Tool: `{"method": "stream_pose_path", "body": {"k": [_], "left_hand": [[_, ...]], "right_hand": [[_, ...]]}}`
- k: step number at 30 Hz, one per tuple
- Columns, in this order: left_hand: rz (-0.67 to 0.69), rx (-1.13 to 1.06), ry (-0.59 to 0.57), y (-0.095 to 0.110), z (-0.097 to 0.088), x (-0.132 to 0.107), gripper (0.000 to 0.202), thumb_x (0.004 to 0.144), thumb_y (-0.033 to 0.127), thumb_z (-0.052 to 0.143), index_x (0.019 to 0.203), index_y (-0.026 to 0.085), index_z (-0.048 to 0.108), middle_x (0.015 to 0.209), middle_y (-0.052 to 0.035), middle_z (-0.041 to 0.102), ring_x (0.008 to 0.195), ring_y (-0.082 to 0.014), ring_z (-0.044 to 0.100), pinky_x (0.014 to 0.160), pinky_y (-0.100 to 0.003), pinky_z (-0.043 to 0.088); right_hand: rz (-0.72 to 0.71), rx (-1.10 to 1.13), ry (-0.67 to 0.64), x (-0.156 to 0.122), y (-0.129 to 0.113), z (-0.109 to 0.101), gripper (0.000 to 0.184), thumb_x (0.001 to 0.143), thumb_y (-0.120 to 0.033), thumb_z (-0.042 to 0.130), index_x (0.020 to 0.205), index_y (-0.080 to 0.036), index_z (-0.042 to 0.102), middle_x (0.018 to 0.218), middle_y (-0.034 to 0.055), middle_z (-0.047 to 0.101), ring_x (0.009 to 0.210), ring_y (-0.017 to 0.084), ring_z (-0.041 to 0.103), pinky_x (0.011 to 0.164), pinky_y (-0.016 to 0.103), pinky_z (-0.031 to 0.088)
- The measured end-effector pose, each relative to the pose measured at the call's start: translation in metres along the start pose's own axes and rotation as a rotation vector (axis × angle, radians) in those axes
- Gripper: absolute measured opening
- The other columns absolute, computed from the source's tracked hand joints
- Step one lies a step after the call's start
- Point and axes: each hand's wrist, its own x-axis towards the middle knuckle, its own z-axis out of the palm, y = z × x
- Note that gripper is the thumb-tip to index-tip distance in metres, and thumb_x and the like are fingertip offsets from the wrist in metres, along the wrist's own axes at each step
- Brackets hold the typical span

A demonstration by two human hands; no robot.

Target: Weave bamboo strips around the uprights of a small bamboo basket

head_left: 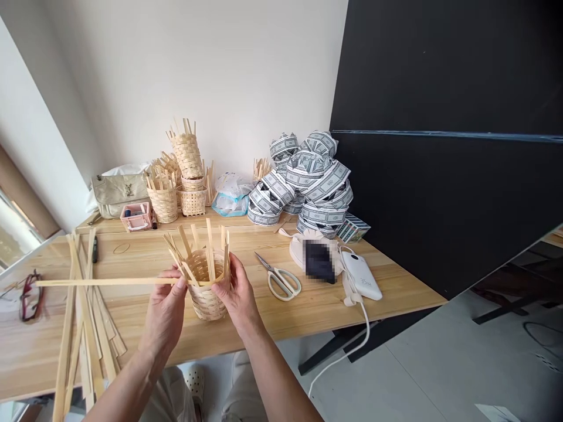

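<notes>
A small woven bamboo basket [209,305] is held over the front of the wooden table, its upright stakes sticking up around the rim. My right hand [236,295] grips the basket's right side, thumb on the outside near the rim. Pinched in my left hand [168,302], at the basket's left edge, is a long flat bamboo strip [105,282] that stretches out to the left. Its right end meets the rim. Part of the left fingers is hidden behind the strip and stakes.
Loose bamboo strips [88,328] lie at left beside red-framed glasses [31,298]. Scissors [284,283] and a white power bank [361,275] with a cable are at right. Behind stand finished-looking baskets [165,202], a pink box [136,217], a handbag [121,193] and stacked patterned bands [308,176].
</notes>
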Motion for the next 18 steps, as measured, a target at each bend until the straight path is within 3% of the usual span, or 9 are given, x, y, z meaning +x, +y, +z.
{"method": "stream_pose_path", "body": {"k": [13, 18], "left_hand": [[-0.049, 0.018, 0.029, 0.0004, -0.0005, -0.0005, 0.013, 0.066, 0.032, 0.073, 0.064, 0.022, 0.066, 0.096, -0.001, 0.063, 0.099, -0.0181, 0.053, 0.09, -0.033, 0.041], [-0.033, 0.078, 0.022, -0.0005, 0.0026, -0.0071, 0.013, 0.067, 0.034, 0.072, 0.067, 0.022, 0.067, 0.106, -0.0023, 0.061, 0.11, -0.0209, 0.049, 0.096, -0.035, 0.036]], "right_hand": [[-0.047, 0.1, 0.012, 0.0017, 0.0031, 0.0081, 0.07, 0.065, -0.042, 0.07, 0.124, -0.021, 0.04, 0.127, 0.0103, 0.053, 0.115, 0.025, 0.052, 0.097, 0.04, 0.043], [-0.051, 0.095, -0.047, 0.0002, 0.0011, 0.0045, 0.066, 0.072, -0.052, 0.06, 0.125, -0.023, 0.035, 0.127, 0.0092, 0.053, 0.115, 0.024, 0.052, 0.095, 0.04, 0.044]]}}
